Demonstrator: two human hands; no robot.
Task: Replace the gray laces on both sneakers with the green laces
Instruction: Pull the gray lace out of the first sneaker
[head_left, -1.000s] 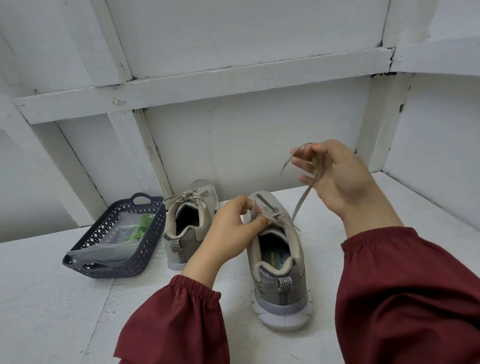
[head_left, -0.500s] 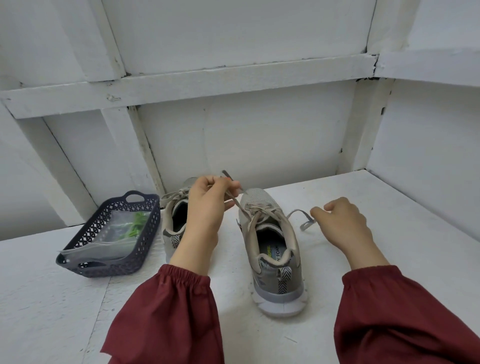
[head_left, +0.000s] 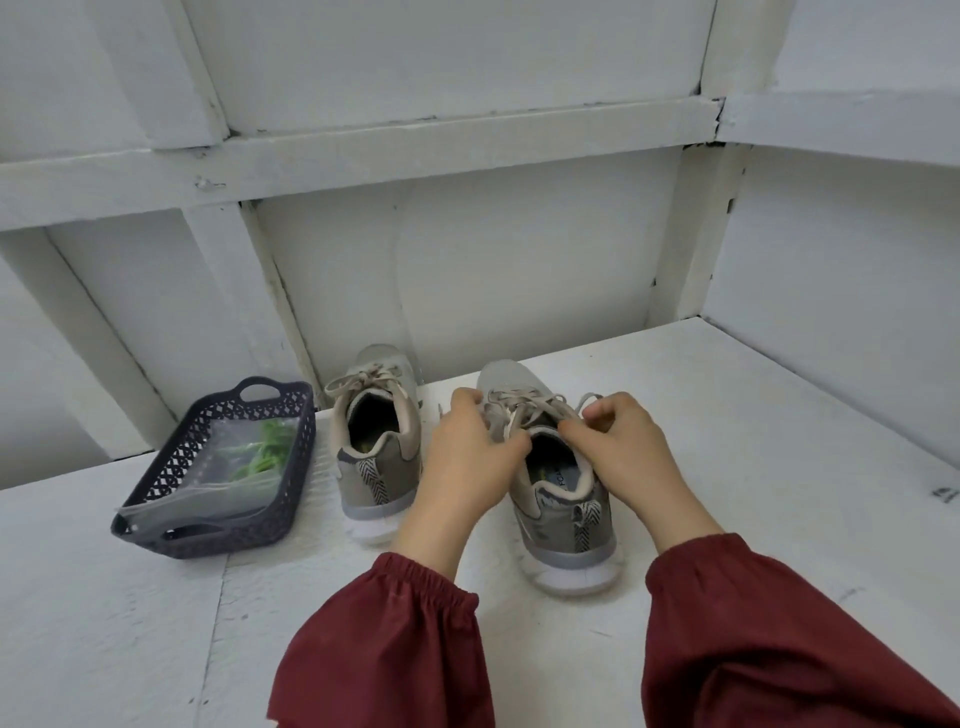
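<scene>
Two gray sneakers stand side by side, heels toward me. The left sneaker (head_left: 376, 441) still has its gray lace tied in a bow. On the right sneaker (head_left: 563, 499) both my hands work at the gray lace (head_left: 524, 408). My left hand (head_left: 470, 457) pinches the lace at the left side of the tongue. My right hand (head_left: 618, 447) pinches it at the right side. The green laces (head_left: 267, 449) lie in a clear bag inside the dark basket (head_left: 291, 478) on the left.
Everything sits on a white painted shelf top (head_left: 753, 467). A white panelled wall (head_left: 467, 270) rises close behind the sneakers, and a side wall closes in at the right. My dark red sleeves fill the lower part of the view.
Both hands have come down and together onto the right sneaker's lacing. Earlier the left hand held a lace end up, and before that the right hand pulled a lace end high.
</scene>
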